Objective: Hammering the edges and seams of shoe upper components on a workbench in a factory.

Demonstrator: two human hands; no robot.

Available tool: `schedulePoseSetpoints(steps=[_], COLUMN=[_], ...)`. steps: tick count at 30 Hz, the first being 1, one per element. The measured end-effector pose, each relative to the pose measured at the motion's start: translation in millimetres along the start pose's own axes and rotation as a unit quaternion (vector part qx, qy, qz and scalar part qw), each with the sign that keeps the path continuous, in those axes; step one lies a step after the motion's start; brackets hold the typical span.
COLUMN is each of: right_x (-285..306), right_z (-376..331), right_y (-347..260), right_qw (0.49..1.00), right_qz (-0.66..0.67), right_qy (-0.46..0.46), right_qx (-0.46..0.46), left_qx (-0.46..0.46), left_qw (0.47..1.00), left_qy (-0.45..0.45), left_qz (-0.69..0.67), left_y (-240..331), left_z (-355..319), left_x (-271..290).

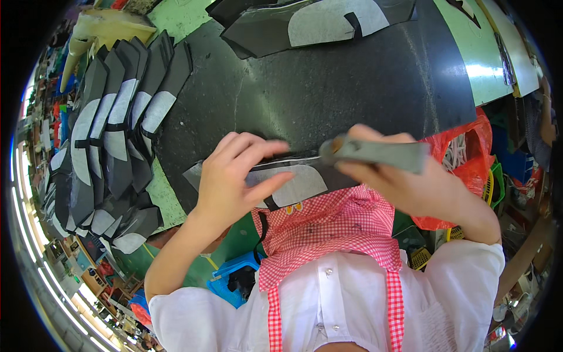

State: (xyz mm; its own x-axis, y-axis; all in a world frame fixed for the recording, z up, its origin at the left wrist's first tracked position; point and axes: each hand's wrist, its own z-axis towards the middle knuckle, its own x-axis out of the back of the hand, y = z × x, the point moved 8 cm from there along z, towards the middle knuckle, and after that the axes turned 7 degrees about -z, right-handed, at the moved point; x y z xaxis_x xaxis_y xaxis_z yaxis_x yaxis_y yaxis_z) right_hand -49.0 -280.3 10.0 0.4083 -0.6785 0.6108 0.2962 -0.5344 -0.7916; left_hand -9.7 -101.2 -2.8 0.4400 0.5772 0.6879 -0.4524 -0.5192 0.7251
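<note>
A dark, flat panel (335, 180) with a pale, rounded patch (300, 186) lies along the near edge of the black work surface. A thin white line runs along its far edge. My left hand (231, 173) is over the panel's left part, fingers and thumb spread, thumb tip at the patch. My right hand (404, 185) is closed round a grey-green tool (381, 154) with a rounded, brownish end. That end is at the panel's far edge, right of the patch. Motion blurs the tool and hand, so its exact kind is unclear.
Overlapping dark panels with pale patches (159, 111) are piled at the left of the black work surface (352, 88). More panels (264, 32) lie at its far edge. A red plastic bag (481, 138) hangs at the right. Below the near edge stands a blue basket (220, 284).
</note>
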Motion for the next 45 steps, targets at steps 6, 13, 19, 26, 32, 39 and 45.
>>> schedulePoseSetpoints(steps=[6,13,19,26,32,39,45], right_x=[50,12,9,-13,-12,-1,-28], right_z=[-20,-10,3,6,3,-6,-3], right_y=[37,49,57,69,67,54,20], right_qw=[0.980,0.959,0.955,0.943,0.941,0.935,0.957], right_qz=[0.061,0.191,0.228,0.268,0.263,0.257,0.219], right_qy=[0.111,0.034,0.128,0.087,0.123,0.199,0.167], right_qx=[-0.154,-0.204,-0.139,-0.178,-0.175,-0.143,-0.095], left_qx=[-0.132,-0.325,-0.300,-0.243,-0.260,-0.036,0.125], left_qw=[0.990,0.939,0.938,0.959,0.952,0.978,0.963], left_qy=[0.032,0.097,0.150,0.128,0.141,0.089,0.029], left_qz=[-0.039,0.054,0.093,0.071,0.073,-0.184,-0.238], left_y=[28,67,45,48,49,15,8], left_z=[9,28,13,12,7,-10,-8], left_x=[1,-5,-9,-4,-5,-3,-26])
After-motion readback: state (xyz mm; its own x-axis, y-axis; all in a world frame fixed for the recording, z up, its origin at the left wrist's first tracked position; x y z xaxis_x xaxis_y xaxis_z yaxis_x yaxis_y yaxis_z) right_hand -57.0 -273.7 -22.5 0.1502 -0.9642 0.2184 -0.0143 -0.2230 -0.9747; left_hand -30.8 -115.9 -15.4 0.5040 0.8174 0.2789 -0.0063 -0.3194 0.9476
